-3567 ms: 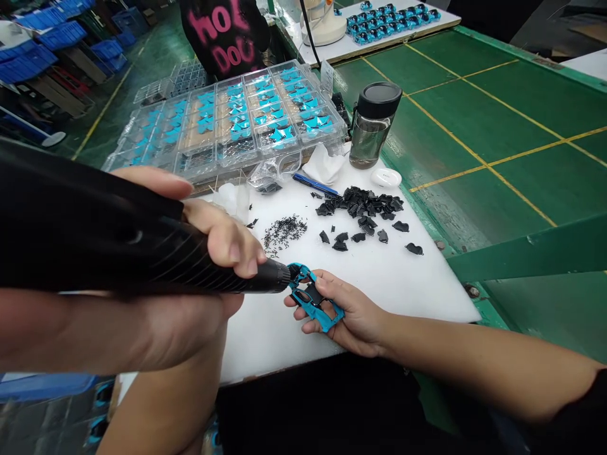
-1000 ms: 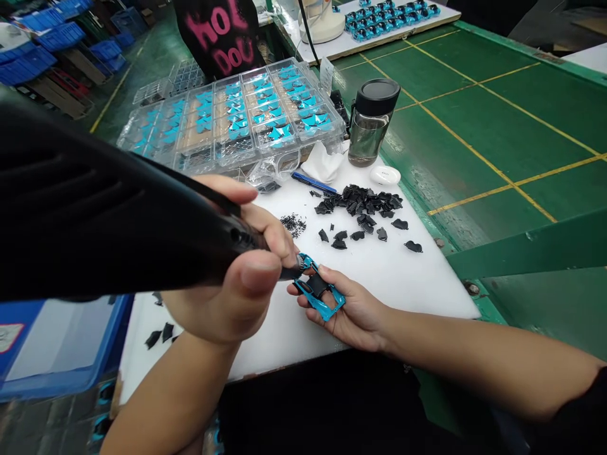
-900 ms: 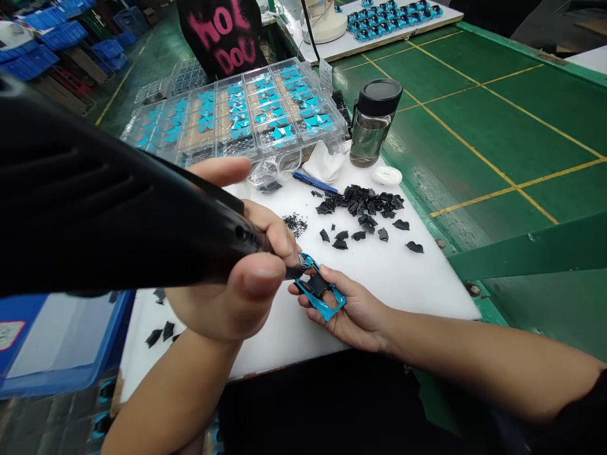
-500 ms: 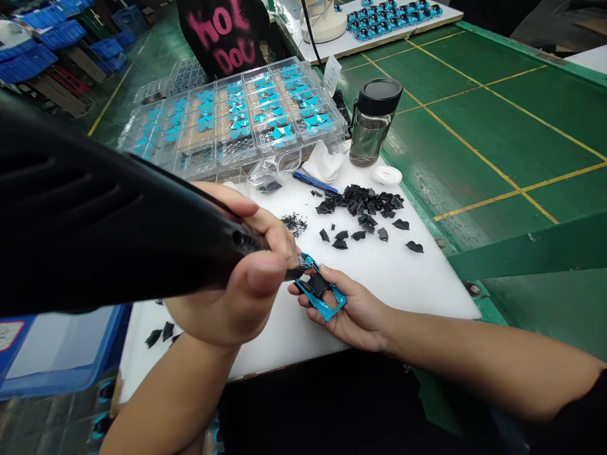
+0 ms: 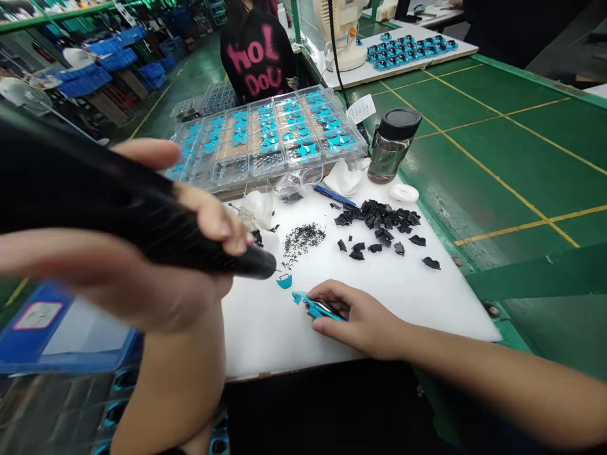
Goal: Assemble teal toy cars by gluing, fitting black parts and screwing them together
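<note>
On the left, my left hand [image 5: 175, 297] is wrapped round a black electric screwdriver [image 5: 156, 221], whose tip points right, above the white work board [image 5: 265, 341]. My right hand [image 5: 355, 316] grips a turquoise and black toy car body [image 5: 322, 308] between thumb and fingers, tilted on its side close to the board. Just left of it lies a small turquoise curved part [image 5: 284, 282]. Behind that, loose small black screws [image 5: 303, 240] are scattered near the screwdriver tip. Farther right is a pile of black plastic parts [image 5: 384, 218].
A clear compartment tray [image 5: 227, 165] with turquoise parts stands at the back. Near it are a blue pen [image 5: 336, 196], a crumpled tissue [image 5: 344, 178], a drink bottle [image 5: 394, 145] and a white oval case [image 5: 404, 193]. A blue bin [image 5: 90, 363] is at left; a person [image 5: 258, 54] sits beyond.
The screwdriver has come away from the car body, back to the left. My right hand has turned the body onto its side and lowered it towards the board. The view has shifted.
</note>
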### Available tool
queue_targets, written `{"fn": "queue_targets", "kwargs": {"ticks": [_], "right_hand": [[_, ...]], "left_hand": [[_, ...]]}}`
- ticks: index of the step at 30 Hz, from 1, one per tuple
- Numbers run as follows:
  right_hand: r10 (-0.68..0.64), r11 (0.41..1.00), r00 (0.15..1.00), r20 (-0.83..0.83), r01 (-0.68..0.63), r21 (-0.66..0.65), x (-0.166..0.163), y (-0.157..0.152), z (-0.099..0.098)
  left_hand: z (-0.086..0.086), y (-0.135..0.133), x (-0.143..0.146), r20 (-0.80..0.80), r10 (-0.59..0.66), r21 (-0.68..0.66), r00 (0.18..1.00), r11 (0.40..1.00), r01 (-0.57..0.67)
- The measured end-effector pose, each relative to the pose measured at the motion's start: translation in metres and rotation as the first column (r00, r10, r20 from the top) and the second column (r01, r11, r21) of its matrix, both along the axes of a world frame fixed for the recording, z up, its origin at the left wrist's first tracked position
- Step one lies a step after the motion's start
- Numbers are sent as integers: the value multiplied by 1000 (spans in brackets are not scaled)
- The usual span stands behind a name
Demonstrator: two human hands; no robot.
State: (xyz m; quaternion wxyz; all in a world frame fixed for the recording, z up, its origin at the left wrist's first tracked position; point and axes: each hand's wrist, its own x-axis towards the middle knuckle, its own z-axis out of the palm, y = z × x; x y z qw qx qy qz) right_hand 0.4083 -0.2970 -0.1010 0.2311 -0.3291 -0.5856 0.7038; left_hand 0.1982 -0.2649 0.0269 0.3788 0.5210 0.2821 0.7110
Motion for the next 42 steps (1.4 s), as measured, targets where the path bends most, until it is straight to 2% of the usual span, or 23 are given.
{"fn": "queue_targets", "kwargs": {"ticks": [1,2,4,6,9,19,27,30,34,37,42], "right_hand": [[19,969,995,98,-43,244,2,2,0],[2,893,985,171,-79,443,3,3,-2],[-63,722,964,258,-134,678,4,6,-6],[-112,606,945,306,-179,775,3,8,-12],[-121,531,928,352,-239,813,1,8,-19],[-125,523,914,385,-269,809,0,6,-18],[-158,506,918,362,-240,829,1,4,-21],[-242,520,938,247,-89,850,2,5,-21],[-411,605,899,149,147,783,1,11,-19],[-418,626,901,119,191,756,1,14,-17],[-390,603,921,8,249,758,0,14,-17]], "left_hand": [[-9,6,2,-18,57,62,998,997,-56],[-19,13,6,-3,111,49,994,993,-111],[-40,23,13,-4,107,-25,994,994,-108],[-57,29,16,4,107,-54,994,993,-106],[-71,31,13,-5,106,-52,994,993,-106],[-81,33,12,1,125,-83,992,989,-125],[-59,17,23,48,160,-55,986,986,-157],[-49,7,29,55,142,-46,988,989,-140],[-34,-8,35,43,116,-87,992,990,-111],[-27,-16,38,24,78,-110,997,991,-75],[-29,-19,36,-41,20,-128,999,991,-25]]}}
